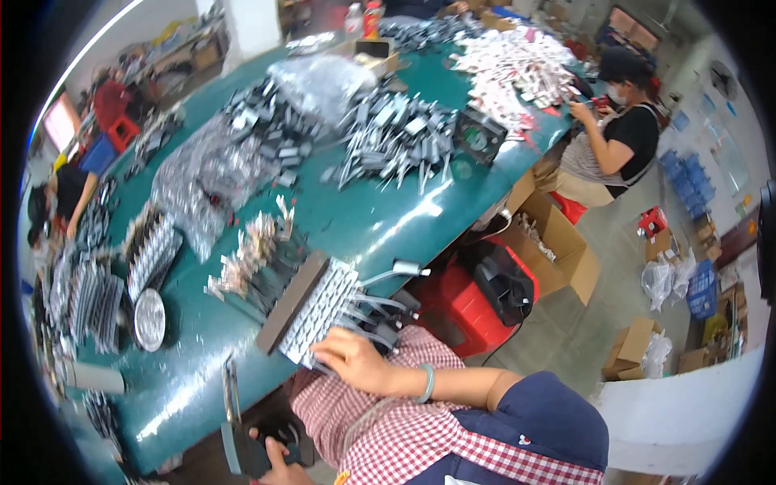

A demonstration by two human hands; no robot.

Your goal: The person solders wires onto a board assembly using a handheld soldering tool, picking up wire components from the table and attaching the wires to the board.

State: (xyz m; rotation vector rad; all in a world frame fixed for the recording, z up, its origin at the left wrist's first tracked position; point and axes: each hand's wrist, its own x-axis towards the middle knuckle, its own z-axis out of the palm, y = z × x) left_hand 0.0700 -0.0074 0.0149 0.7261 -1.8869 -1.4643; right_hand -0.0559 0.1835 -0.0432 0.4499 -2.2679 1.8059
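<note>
My right hand (354, 361), with a pale green bangle at its wrist, is closed at the near end of a tight row of light grey pieces (322, 303); its fingertips press together there, and what they pinch is hidden. A brown bar (293, 303) lies along the row's left side, and grey cables (376, 307) stick out on the right. At the lower edge my left hand (279, 462) is wrapped round a dark grey hand tool (235, 447) with a long metal front part; its exact kind is unclear. Beyond the bar lie bundled cables with pale ends (250, 255).
Heaps of grey cable parts (400, 137), plastic bags (206, 174) and white pieces (517, 69) cover parts of the green table (339, 218). A round tin (149, 320) stands left. A red stool (453, 311) and an open carton (558, 250) flank the right edge. A co-worker (622, 133) sits beyond.
</note>
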